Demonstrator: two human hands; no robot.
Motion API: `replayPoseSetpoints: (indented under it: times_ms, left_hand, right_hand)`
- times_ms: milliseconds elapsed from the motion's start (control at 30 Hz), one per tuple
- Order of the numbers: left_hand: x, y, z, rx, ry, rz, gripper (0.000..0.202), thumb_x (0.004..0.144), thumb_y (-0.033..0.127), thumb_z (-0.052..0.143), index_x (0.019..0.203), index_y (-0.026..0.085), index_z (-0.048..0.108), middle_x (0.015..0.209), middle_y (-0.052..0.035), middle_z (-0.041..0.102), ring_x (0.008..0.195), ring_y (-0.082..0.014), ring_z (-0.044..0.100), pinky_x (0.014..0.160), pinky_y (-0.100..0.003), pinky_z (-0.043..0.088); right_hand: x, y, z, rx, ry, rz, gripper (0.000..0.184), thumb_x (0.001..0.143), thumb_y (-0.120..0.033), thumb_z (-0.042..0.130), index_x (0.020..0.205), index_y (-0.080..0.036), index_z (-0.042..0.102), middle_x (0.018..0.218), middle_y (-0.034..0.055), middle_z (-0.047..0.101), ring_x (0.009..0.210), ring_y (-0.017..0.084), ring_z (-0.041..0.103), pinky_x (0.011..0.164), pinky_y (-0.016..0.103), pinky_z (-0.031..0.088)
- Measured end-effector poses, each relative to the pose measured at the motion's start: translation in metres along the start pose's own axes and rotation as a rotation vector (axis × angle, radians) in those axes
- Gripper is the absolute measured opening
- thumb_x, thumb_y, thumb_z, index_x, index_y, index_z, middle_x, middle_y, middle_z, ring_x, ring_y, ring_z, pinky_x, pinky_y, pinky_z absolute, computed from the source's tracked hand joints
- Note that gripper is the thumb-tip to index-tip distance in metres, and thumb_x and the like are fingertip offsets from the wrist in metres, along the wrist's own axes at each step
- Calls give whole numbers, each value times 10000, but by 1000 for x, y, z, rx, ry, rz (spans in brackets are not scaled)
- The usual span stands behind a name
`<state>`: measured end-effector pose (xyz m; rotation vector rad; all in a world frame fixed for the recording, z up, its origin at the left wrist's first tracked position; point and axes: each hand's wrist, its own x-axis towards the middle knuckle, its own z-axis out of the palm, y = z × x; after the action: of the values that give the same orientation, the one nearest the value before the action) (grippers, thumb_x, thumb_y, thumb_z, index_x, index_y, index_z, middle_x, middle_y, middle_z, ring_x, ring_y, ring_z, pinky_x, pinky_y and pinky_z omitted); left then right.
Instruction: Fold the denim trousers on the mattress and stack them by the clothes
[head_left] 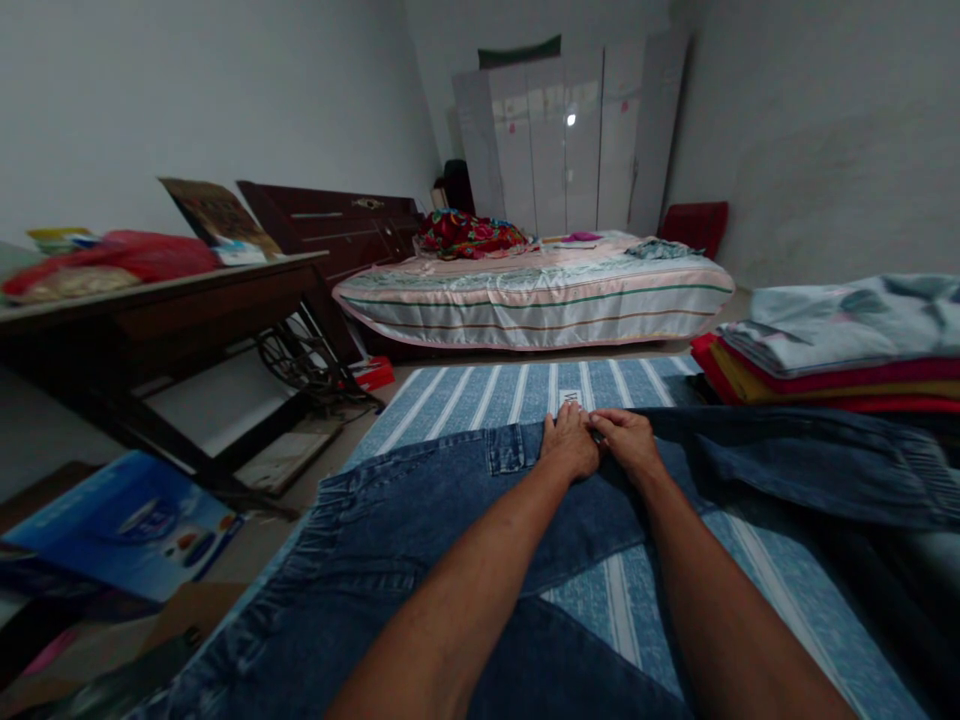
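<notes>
A pair of dark blue jeans (442, 510) lies spread over a blue-and-white striped cover (480, 390), its elastic waist at the left and its legs running right. My left hand (568, 445) rests flat on the far leg, fingers stretched out, beside a pocket with a flap. Right beside it, my right hand (626, 437) pinches the denim at the far edge of that leg between thumb and fingers. A small white label (571, 397) with dark letters shows just beyond my fingertips. The near leg is partly hidden under my forearms.
At the right stands a stack of folded clothes (847, 340). A bed (540, 300) with a striped sheet is beyond, before a grey wardrobe (562, 140). To the left are a wooden sewing-machine table (172, 300) and a blue box (135, 530) on the floor.
</notes>
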<state>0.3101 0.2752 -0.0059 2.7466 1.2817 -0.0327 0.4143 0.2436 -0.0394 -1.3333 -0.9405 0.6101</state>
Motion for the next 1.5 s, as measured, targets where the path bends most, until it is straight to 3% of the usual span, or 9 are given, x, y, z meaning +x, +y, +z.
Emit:
replayPoseSetpoints:
  times_ms: [1000,1267,1400,1500]
  left_hand:
    - [-2,3,1,-87,-12,-7,651,860,481,289,1405,130,235,1521,-128,177,1398,-285,71,1111,-525,80]
    - [-1,-7,7,-198,86,-8,776,846,523,282,1444,122,-5,1509,-135,207,1388,-238,162,1116,-459,152]
    - [3,-14,2,-229,120,24,784,823,498,362,1435,103,71,1504,-148,216,1377,-237,212,1111,-416,207]
    - [4,-22,-9,-210,140,69,735,791,479,451,1398,131,227,1479,-126,281,1357,-236,261,1095,-362,253]
  right_hand:
    - [-5,-3,-2,-57,6,0,338,616,-457,647,775,-171,733,766,51,718,725,221,646,637,306,495]
    - [-6,0,-6,-124,-11,-55,332,657,-442,621,808,-166,729,801,54,719,765,226,645,714,333,497]
    - [-2,4,-4,-197,-36,-79,307,719,-422,585,830,-168,718,804,39,717,776,210,645,723,307,496]
    - [2,6,-2,-277,-69,-86,278,786,-395,567,855,-162,703,807,28,710,766,186,639,706,282,494]
